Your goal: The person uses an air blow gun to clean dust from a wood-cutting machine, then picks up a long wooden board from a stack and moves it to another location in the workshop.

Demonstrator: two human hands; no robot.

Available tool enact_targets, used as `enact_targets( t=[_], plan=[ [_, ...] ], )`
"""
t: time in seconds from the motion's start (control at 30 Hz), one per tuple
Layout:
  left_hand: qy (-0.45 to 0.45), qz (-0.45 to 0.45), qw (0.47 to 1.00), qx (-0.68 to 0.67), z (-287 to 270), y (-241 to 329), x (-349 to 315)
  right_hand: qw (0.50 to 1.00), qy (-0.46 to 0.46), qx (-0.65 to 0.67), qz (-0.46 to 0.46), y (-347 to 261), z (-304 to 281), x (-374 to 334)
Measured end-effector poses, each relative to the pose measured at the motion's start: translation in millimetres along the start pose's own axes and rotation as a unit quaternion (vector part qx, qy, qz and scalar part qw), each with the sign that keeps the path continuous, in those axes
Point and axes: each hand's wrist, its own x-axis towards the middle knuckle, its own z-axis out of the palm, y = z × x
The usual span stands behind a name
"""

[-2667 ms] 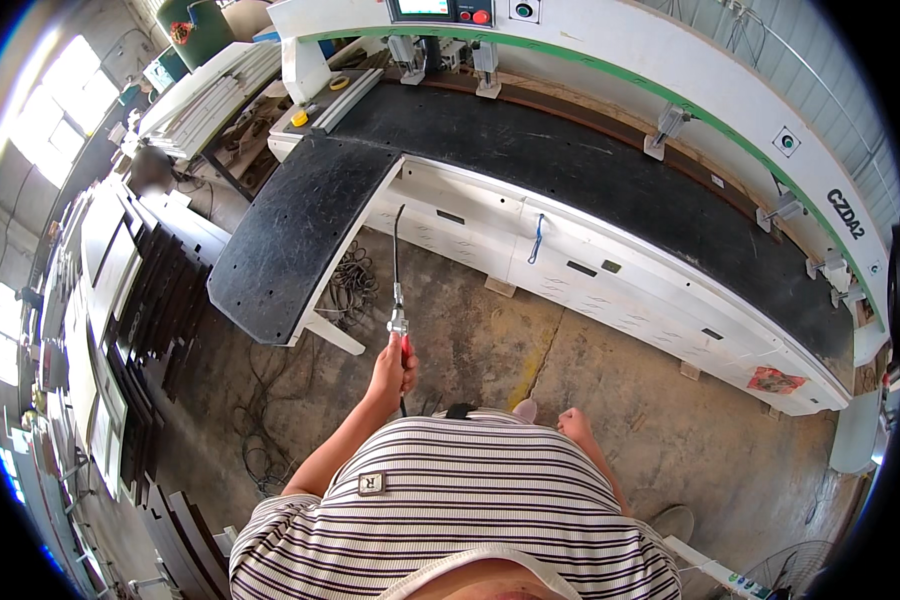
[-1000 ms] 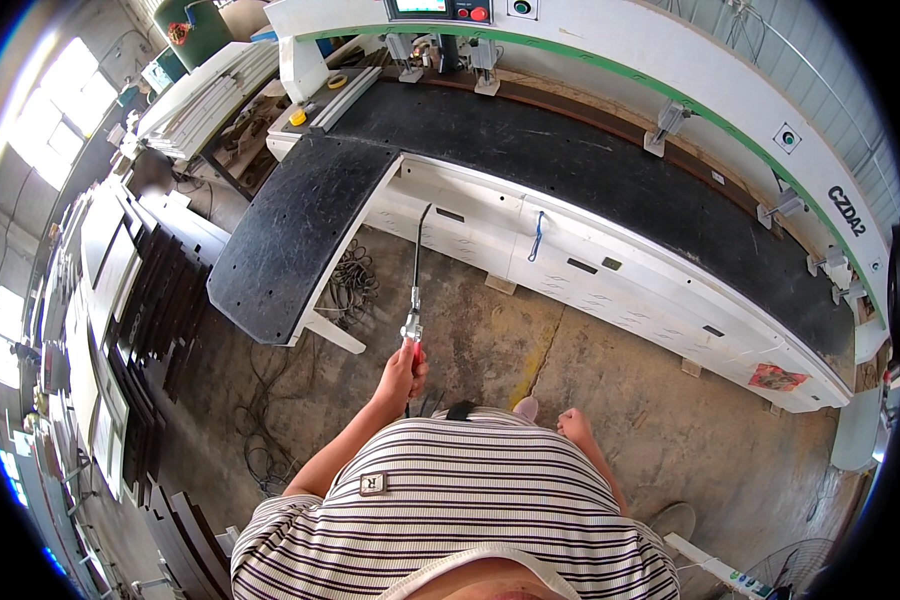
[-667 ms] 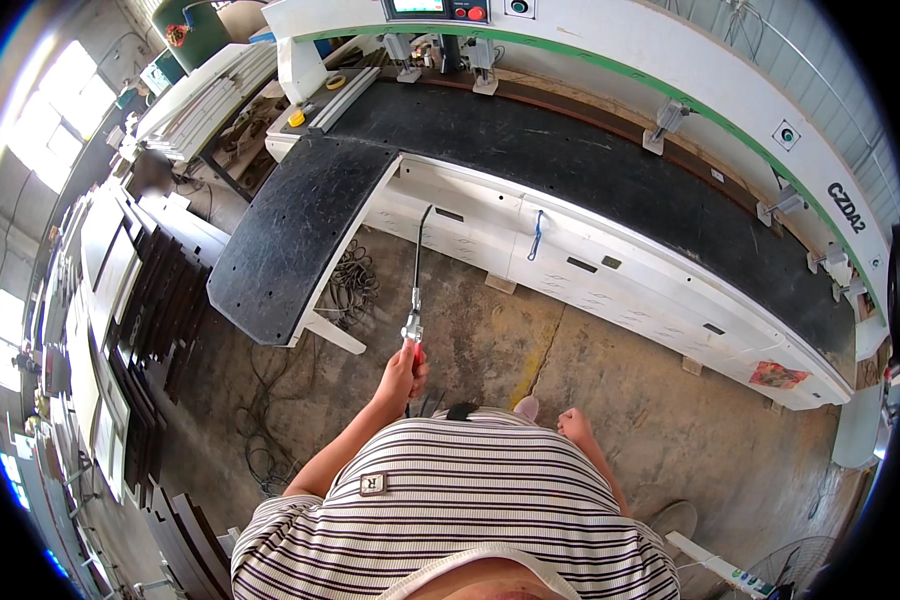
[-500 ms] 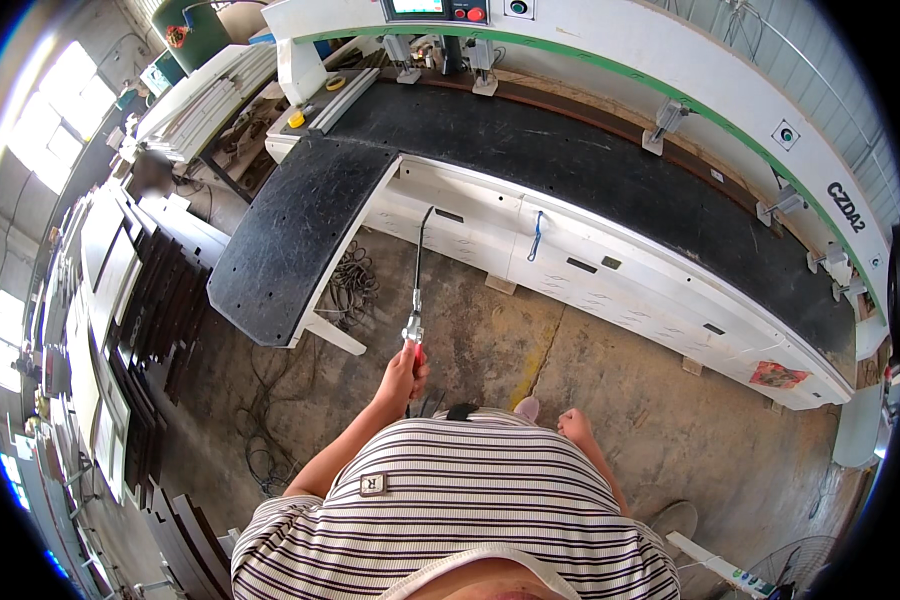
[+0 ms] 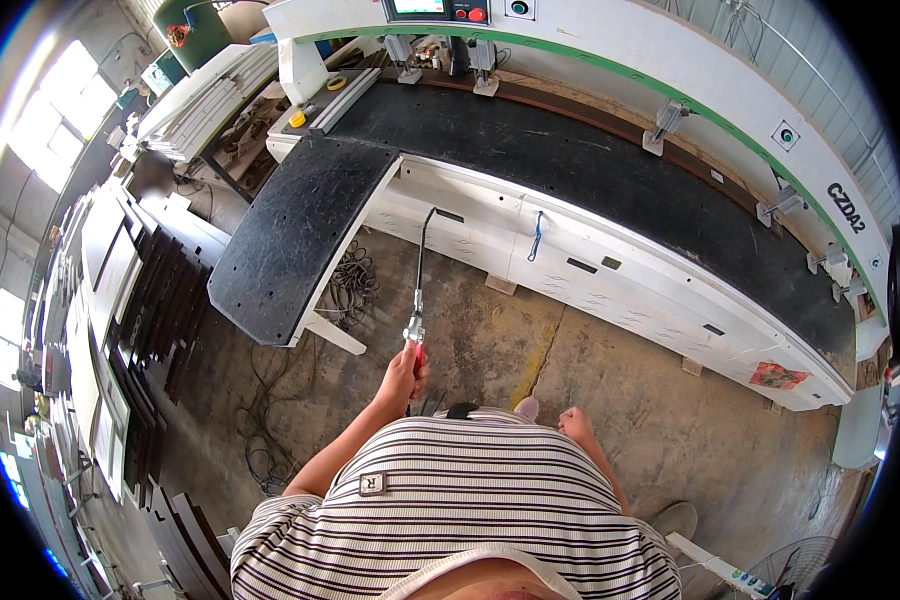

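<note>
My left hand [image 5: 401, 380] is wrapped around the red handle of an air blow gun [image 5: 417, 325], held in front of my body. Its long, thin metal nozzle [image 5: 422, 260] points away from me, and the bent tip appears in front of the white side panel of the machine table. Lower right of centre, my right hand [image 5: 576, 425] hangs near my striped shirt, fingers curled into a fist with nothing visible in it. A blue hooked handle [image 5: 536, 238] hangs on the white panel, apart from both hands.
Ahead stretches a long black worktable [image 5: 530, 140], with a black extension [image 5: 295, 240] at left. Clamps [image 5: 660, 128] line it under a white and green machine beam [image 5: 610, 50]. Coiled cables [image 5: 353, 280] lie on the floor; stacked boards [image 5: 140, 330] stand left. A fan [image 5: 805, 570] sits lower right.
The blow gun's nozzle has swung very slightly to the right. My right hand stays a fist in nearly the same place.
</note>
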Motion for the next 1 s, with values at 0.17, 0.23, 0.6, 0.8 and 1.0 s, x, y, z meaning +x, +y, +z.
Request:
enact_targets(
  t=[0.17, 0.23, 0.6, 0.8, 1.0],
  plan=[
    [-0.002, 0.005, 1.0, 0.003, -2, -5, 2, 1.0, 0.001, -0.009, 0.0, -3, 0, -1],
    [0.001, 0.003, 1.0, 0.006, -1, -5, 2, 1.0, -0.005, -0.023, 0.004, -2, -1, 1],
    [-0.012, 0.002, 1.0, 0.003, -1, -7, 2, 0.999, 0.0, -0.036, 0.002, 4, -1, 1],
    [-0.018, 0.003, 1.0, 0.007, -3, -9, 2, 0.999, 0.0, -0.053, -0.002, -3, -1, -8],
    [-0.023, 0.004, 1.0, 0.007, -1, -8, 2, 0.999, 0.013, -0.034, 0.004, 3, 1, -6]
  ],
)
